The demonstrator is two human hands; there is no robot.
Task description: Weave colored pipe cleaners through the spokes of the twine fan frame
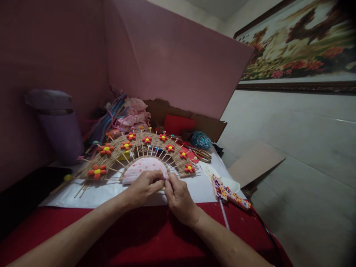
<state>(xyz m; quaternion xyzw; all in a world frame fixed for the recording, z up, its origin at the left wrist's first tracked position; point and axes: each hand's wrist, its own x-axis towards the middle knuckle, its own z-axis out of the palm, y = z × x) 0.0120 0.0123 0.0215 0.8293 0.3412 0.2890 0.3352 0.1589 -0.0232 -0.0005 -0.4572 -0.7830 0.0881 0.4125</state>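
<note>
My left hand (146, 186) and my right hand (180, 196) meet over the front of the table, fingertips pinched together and nearly touching. Something small sits between them, mostly covered by the fingers; I cannot make out what it is. Just behind lies a fan-shaped craft piece (116, 155) of woven twine on thin sticks, dotted with several red and orange flowers with yellow centres. Small coloured tips cap the sticks along its outer edge. At its inner middle is a half-round of pale pink spotted fabric (143, 167), partly hidden by my left hand.
To the right lies a flower-patterned glue gun (222, 190) with a clear stick. Behind the fan are scissors (204, 155), a blue yarn ball (200, 139), red paper (178, 124) and pipe cleaners (111, 116). A purple tumbler (59, 133) stands at left. White paper covers the red cloth (133, 230).
</note>
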